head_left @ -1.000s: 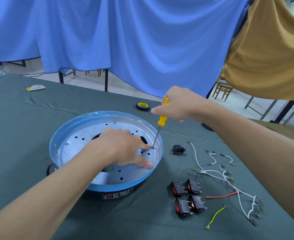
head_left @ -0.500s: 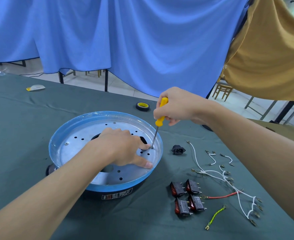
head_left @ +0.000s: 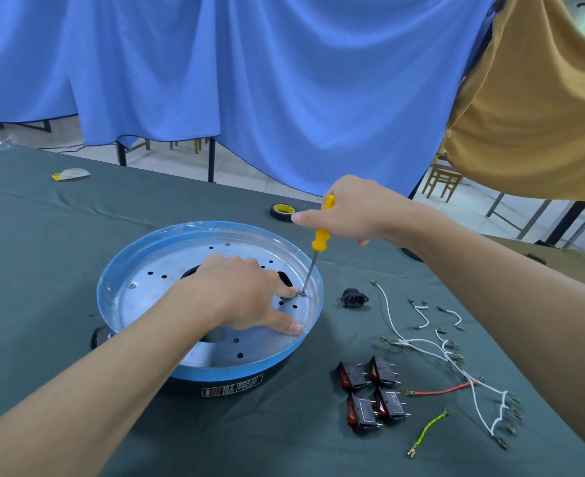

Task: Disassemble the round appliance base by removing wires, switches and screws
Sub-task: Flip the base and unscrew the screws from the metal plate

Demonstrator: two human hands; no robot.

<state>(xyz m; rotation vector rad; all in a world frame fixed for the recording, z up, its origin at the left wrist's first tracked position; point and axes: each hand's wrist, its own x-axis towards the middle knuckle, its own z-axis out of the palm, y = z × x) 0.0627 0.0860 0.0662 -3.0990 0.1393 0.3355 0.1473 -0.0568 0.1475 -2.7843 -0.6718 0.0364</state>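
Head view: a person works at a bench (head_left: 43,235) draped in dark green cloth.
Appliance base (head_left: 215,373): round, blue-rimmed, on the bench in front of the person, with its perforated silver plate facing up.
Screwdriver (head_left: 318,237): yellow handle, thin steel shaft. The long axis is steeply tilted, with the handle up and leaning right and away, and the tip down and left.
Tip contact: set on a screw (head_left: 303,293) at the right side of the plate, just inside the rim.
Right-hand grip (head_left: 349,211): curled round the top of the handle, above and right of the screw. One digit sticks out leftward past the handle, and the forearm comes in from the right with the wrist raised.
Left-hand grip (head_left: 239,290): spread palm-down on the plate and pressing it, holding nothing. A fingertip sits just beside the screwdriver tip, and the thumb is stretched toward the near rim. The forearm crosses the near-left rim.
Four rocker switches (head_left: 361,413): black and red, grouped on the cloth right of the base.
Loose wires: white wires (head_left: 385,309), a red wire (head_left: 442,390) and a green-yellow wire (head_left: 430,428), spread out right of the switches.
Black socket (head_left: 354,297): on the cloth, just right of the rim.
Tape roll (head_left: 283,211): beyond the base, near the right-hand grip.
Backdrop: a blue curtain (head_left: 249,80), with ochre cloth (head_left: 542,115) at the right.
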